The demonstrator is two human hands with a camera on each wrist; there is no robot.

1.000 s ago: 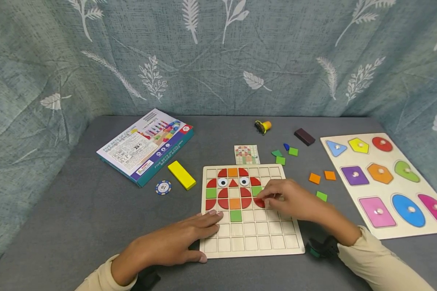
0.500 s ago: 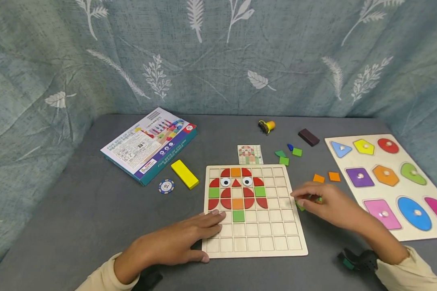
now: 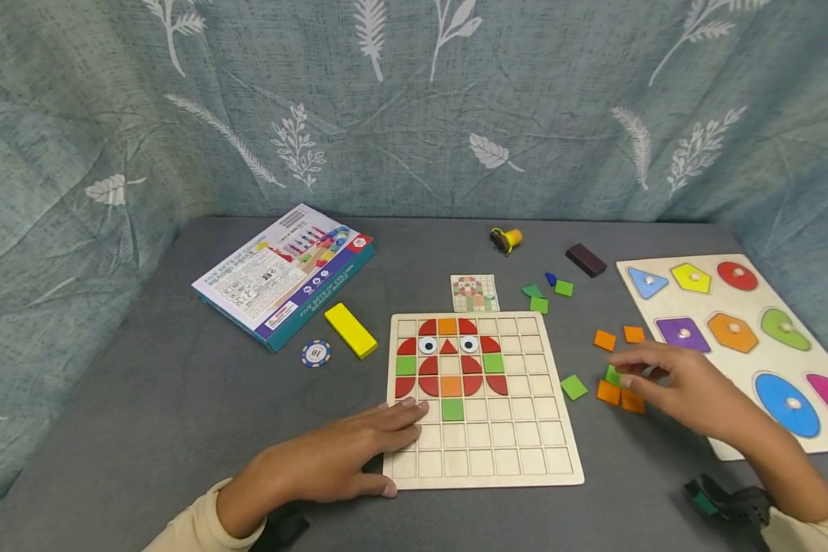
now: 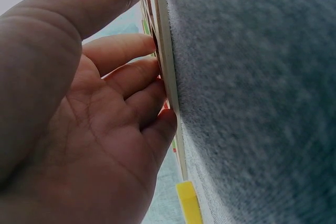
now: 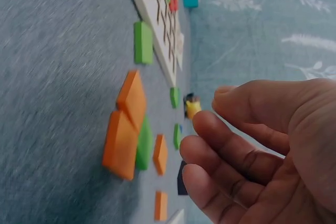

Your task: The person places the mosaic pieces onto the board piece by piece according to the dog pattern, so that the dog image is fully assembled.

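On the wooden grid board [image 3: 504, 433], red, green and orange pieces and two round eye pieces form a pattern. My left hand [image 3: 338, 456] rests on the board's left edge, its fingers extended in the left wrist view. To the right of the board, my right hand [image 3: 693, 391] hovers over a cluster of an orange tile [image 3: 609, 392], a second orange tile [image 5: 119, 145] and a green tile [image 3: 613, 375]. In the right wrist view its fingers are loosely bent and hold nothing. A separate green tile [image 3: 574, 387] lies just beside the board.
A pattern card [image 3: 474, 294] lies behind the board. At right is a knobbed shape puzzle [image 3: 714, 368]. A box [image 3: 283, 276], a yellow block [image 3: 350, 331] and a poker chip [image 3: 316, 353] are at left; a dark block [image 3: 586, 260] lies behind.
My right hand has let go of a red quarter-round piece on the board and moved right, over the loose tiles. The left hand has stayed on the board's edge.
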